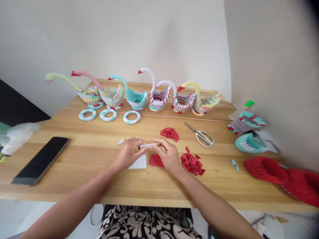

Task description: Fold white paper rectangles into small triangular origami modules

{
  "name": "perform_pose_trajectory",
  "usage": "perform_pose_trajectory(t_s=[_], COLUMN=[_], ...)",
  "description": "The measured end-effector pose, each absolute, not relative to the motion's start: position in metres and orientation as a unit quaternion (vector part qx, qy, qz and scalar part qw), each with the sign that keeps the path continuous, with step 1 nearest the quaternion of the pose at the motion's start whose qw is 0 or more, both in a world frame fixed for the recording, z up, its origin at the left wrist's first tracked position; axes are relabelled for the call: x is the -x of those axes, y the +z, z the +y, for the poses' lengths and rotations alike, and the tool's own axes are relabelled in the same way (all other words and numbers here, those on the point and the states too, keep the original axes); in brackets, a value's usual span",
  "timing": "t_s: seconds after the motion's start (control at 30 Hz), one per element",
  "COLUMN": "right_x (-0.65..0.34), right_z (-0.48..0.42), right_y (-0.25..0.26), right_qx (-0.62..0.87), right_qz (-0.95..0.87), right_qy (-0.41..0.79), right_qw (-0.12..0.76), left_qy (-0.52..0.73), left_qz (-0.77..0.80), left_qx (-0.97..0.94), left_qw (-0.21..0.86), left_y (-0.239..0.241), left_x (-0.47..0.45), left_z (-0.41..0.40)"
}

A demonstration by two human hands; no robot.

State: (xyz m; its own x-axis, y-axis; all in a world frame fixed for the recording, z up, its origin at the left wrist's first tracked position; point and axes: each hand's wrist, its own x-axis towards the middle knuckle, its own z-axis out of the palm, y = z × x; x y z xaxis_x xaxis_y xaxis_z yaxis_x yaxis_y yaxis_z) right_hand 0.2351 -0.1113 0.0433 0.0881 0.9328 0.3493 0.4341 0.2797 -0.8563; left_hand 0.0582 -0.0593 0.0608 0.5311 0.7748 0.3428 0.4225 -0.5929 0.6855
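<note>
Between my two hands a narrow folded strip of white paper point(148, 145) is held level above the table. My left hand point(129, 151) pinches its left end, and my right hand point(168, 154) pinches the right end. Under and between the hands lie white paper pieces point(139, 162) and red paper pieces point(156, 160), the latter partly covered by my right hand. A small folded white triangle point(121, 141) rests just left of my left hand. Beside my right hand is a heap of folded red triangles point(192, 162), with a smaller red pile point(169, 133) farther back.
Scissors point(204, 137) lie right of the smaller pile. Several paper swans point(136, 99) line the back, with three paper rings point(132, 117) before them. A phone point(41, 161) lies at left. Red folded-paper pieces point(281, 177) and teal paper baskets point(250, 143) are at right.
</note>
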Motion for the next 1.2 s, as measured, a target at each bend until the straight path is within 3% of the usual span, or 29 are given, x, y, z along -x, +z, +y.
perform_pose_trajectory(t_s=[0.17,0.77,0.87,1.07,1.2], right_x=[-0.236,-0.235,-0.249,-0.269,-0.263], right_z=[-0.110,-0.108,-0.104,-0.116,-0.126], right_y=[0.043,0.040,0.050,0.080,0.077], right_qx=[0.519,0.536,0.552,0.584,0.578], right_qz=[-0.646,-0.650,-0.693,-0.790,-0.799], right_qy=[0.265,0.269,0.228,0.148,0.160], right_qw=[0.493,0.467,0.403,0.119,0.048], left_qy=[0.354,0.369,0.392,0.419,0.429], left_qz=[0.378,0.384,0.386,0.393,0.389], left_qx=[-0.803,-0.661,-0.656,-0.633,-0.628], left_qw=[0.294,0.528,0.517,0.518,0.520], left_y=[0.058,0.055,0.055,0.053,0.053], left_x=[-0.058,-0.055,-0.052,-0.049,-0.049], left_z=[-0.058,-0.053,-0.050,-0.043,-0.042])
